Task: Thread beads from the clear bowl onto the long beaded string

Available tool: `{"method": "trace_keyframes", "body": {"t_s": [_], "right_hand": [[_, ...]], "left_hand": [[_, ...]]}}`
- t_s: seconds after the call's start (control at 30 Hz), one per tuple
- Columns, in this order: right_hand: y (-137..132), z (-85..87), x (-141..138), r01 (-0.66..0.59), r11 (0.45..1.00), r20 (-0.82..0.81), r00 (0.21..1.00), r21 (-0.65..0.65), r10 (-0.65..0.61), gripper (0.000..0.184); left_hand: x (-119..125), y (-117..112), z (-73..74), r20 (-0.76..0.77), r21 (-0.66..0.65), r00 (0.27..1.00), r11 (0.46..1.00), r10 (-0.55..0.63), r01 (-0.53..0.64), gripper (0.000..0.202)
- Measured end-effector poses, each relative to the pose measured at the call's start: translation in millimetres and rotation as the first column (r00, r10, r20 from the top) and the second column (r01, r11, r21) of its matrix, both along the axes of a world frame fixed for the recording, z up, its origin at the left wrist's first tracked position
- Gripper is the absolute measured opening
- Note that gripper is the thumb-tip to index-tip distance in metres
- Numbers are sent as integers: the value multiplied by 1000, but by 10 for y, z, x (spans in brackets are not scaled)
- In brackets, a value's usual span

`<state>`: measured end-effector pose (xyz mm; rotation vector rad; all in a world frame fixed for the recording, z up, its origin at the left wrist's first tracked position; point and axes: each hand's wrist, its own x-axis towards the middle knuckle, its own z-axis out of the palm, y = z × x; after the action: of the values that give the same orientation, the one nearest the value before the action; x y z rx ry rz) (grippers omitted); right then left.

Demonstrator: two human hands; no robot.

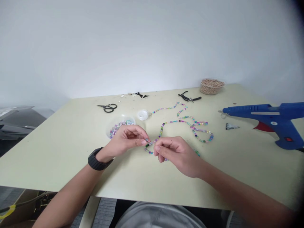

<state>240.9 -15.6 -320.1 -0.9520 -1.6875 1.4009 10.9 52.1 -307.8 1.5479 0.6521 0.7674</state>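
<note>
A long string of small coloured beads (pixel 185 122) winds across the pale table (pixel 71 139) from a white spool (pixel 142 114) to my hands. My left hand (pixel 125 139), with a black watch on its wrist, pinches the string's near end between thumb and fingertips. My right hand (pixel 174 152) is closed in a pinch on the same end, just right of the left. The fingertips of both hands almost meet. A clear dish of loose beads (pixel 118 125) sits right behind my left hand.
Black scissors (pixel 108 107) lie at the back left, pliers (pixel 188 97) at the back middle, and a round tub of tan beads (pixel 211 86) behind them. A blue glue gun (pixel 268 120) rests at the right, with a small dark scrap (pixel 231 126) beside it.
</note>
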Motion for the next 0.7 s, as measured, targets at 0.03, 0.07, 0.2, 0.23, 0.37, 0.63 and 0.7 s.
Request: {"method": "trace_keyframes", "body": {"t_s": [0.03, 0.07, 0.2, 0.23, 0.37, 0.63, 0.7], "right_hand": [[2, 0, 0, -1, 1000, 2, 1000, -3, 1, 27], [4, 0, 0, -1, 1000, 2, 1000, -5, 1, 27], [5, 3, 0, -2, 1000, -2, 1000, -7, 2, 26], [4, 5, -1, -2, 1000, 1, 1000, -4, 2, 26], [3, 11, -8, -5, 1000, 3, 1000, -5, 5, 26], [-2, 9, -17, -16, 1000, 12, 1000, -2, 16, 26], [-5, 11, -18, -18, 1000, 17, 1000, -4, 18, 26]], "left_hand": [[-2, -1, 0, -2, 1, 1000, 1000, 3, -3, 14], [-5, -2, -1, -2, 2, 1000, 1000, 1, -1, 14], [-11, -1, -3, 0, 12, 1000, 1000, -13, 13, 13], [-10, -3, -2, -7, 16, 1000, 1000, -14, 14, 13], [2, -18, 13, -43, 24, 999, 1000, -11, 12, 15], [9, -25, 10, -64, 34, 998, 999, -14, 16, 16], [11, -22, 9, -70, 45, 998, 999, -8, 12, 17]]}}
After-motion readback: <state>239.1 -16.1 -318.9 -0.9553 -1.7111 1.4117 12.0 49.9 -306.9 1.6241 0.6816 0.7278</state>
